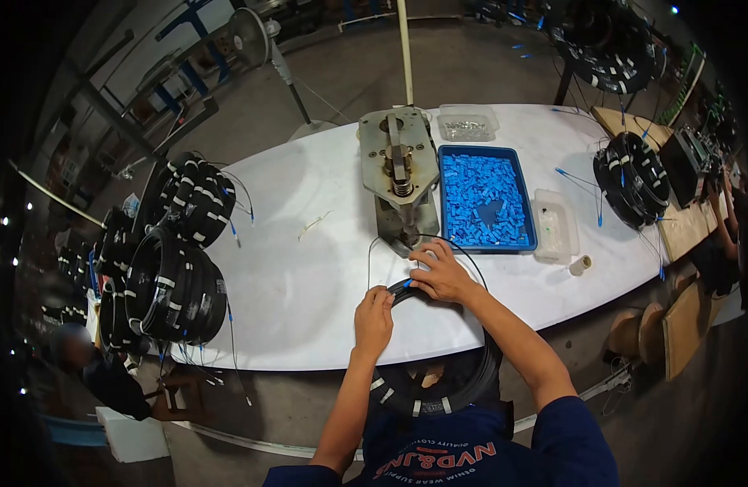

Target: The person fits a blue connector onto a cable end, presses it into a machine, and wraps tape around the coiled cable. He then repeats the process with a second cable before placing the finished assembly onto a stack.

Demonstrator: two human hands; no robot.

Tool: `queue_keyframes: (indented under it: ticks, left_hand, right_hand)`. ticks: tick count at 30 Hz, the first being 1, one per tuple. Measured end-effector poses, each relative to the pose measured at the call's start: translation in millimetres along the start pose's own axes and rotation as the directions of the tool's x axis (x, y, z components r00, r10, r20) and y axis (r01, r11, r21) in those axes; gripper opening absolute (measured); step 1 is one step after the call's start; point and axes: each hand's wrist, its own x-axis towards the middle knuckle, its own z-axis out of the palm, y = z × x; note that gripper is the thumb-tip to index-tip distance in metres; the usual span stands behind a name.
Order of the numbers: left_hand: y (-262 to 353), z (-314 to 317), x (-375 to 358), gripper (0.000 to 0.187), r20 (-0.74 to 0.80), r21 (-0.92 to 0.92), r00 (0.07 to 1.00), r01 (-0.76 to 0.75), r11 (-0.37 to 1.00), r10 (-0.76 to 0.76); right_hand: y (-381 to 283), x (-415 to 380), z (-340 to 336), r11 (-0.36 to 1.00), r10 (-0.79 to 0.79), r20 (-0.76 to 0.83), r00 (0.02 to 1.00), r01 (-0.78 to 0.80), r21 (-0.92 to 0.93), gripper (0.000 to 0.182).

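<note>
Left hand (375, 321) pinching, I held the coil of black cable (401, 294) across the near edge of the white table (293, 284), before the metal machine (400, 154); my right hand (445, 277) curled by the blue connector (407, 283), its grip unclear.

the single wide view looks from head height, forward and down, onto the nearby white table (297, 280).

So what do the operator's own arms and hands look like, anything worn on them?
Left hand and right hand: no gloves visible. Forearms: uncovered, no watch or wristband visible. Short, plain navy-blue fabric sleeves, part of a navy-blue T-shirt with red-orange and white lettering on the front.
</note>
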Motion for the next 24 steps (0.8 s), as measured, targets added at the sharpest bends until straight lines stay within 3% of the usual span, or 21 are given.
queue_keyframes:
  ticks: [2, 8, 10, 12, 14, 16, 17, 19, 21, 24]
  left_hand:
    - [0.0, -2.5, 9.3, 0.013, 0.036, -0.1, 0.999, -0.016, 0.995, 0.019]
    - [-0.7, -3.7, 32.8, 0.012, 0.115, -0.179, 0.993, -0.016, 0.984, 0.037]
    - [-8.4, -1.1, 44.1, 0.015, 0.208, -0.233, 0.973, -0.048, 0.971, 0.099]
    - [-17.4, 1.5, 52.0, 0.022, 0.274, -0.221, 0.958, -0.018, 0.975, 0.079]
    - [-23.6, 5.1, 59.1, 0.02, 0.32, -0.135, 0.924, -0.175, 0.975, 0.21]
    - [-21.7, 9.7, 66.5, 0.018, 0.296, -0.114, 0.928, -0.2, 0.973, 0.226]
    - [-20.5, 13.9, 71.2, 0.016, 0.262, -0.131, 0.941, -0.185, 0.974, 0.214]
    - [-17.6, 25.4, 79.8, 0.015, 0.222, -0.153, 0.956, -0.162, 0.975, 0.193]
    - [-17.9, 39.6, 87.4, 0.014, 0.209, -0.258, 0.978, 0.044, 0.965, 0.011]
    - [-28.5, 51.4, 94.4, 0.017, 0.189, -0.302, 0.98, 0.122, 0.945, -0.066]
  right_hand:
    - [-1.1, -2.9, -0.1, 1.0, 0.006, -0.052, 0.999, -0.007, -0.026, 0.022]
    - [-6.0, -17.2, 1.0, 0.992, 0.114, -0.166, 0.979, -0.12, -0.028, 0.019]
    - [-10.9, -23.4, 0.1, 0.987, 0.153, -0.186, 0.971, -0.159, -0.02, 0.017]
    - [-16.2, -26.5, -1.2, 0.97, 0.215, -0.235, 0.948, -0.235, -0.062, 0.016]
    - [-21.0, -27.8, -2.9, 0.965, 0.225, -0.261, 0.939, -0.251, -0.071, 0.014]
    - [-22.9, -26.7, -1.5, 0.93, 0.323, -0.302, 0.897, -0.36, -0.074, 0.011]
    - [-22.2, -25.0, -0.5, 0.931, 0.32, -0.3, 0.899, -0.356, -0.076, 0.011]
    - [-19.2, -21.9, 0.4, 0.855, 0.44, -0.354, 0.825, -0.506, -0.115, 0.008]
    - [-11.3, -17.4, 6.7, 0.836, 0.466, -0.365, 0.806, -0.536, -0.116, 0.007]
    - [0.5, -8.6, 21.3, 0.79, 0.537, -0.37, 0.758, -0.606, -0.094, 0.011]
